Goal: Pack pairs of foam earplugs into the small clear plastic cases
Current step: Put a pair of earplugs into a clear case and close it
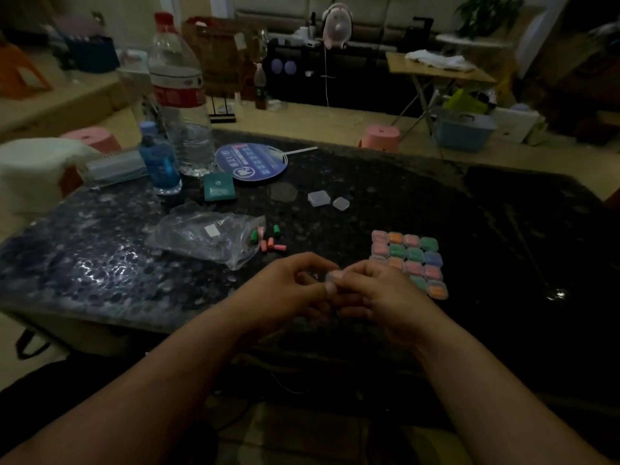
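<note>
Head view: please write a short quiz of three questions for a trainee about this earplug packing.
1. True or false: the filled cases lie left of the left hand.
2. The loose earplugs lie beside the: A) bag B) fan C) bottle.
3. Fill in: the left hand and right hand pinch one clear ___.
Key: 1 false; 2 A; 3 case.

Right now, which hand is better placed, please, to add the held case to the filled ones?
Probably the right hand: the filled cases lie beside it, farther from the left hand; both pinch the case.
</note>
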### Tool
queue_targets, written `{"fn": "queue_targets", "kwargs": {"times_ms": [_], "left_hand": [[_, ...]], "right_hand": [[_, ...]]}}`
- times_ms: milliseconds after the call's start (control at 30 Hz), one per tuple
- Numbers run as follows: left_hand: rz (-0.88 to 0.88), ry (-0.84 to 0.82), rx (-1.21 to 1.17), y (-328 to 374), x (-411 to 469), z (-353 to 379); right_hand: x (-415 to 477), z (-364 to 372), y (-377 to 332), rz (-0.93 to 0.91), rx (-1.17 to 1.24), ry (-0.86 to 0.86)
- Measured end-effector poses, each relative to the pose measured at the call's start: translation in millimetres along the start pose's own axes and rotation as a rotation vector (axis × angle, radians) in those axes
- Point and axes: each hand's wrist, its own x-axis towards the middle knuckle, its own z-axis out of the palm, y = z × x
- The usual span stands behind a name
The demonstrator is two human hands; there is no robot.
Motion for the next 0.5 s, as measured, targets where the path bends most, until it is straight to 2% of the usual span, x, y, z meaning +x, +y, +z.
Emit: {"fn": "queue_targets", "kwargs": {"times_ms": [133, 500], "left_hand": [[-0.055, -0.064, -0.085, -4.4, 11.0, -2.8], [-0.138, -0.074, -0.218, -12.6, 20.2, -4.0]], "right_hand": [[3.3, -7.9, -4.1, 0.034, -0.015, -0.010], [14.2, -5.8, -1.1, 0.034, -0.106, 0.015]]}}
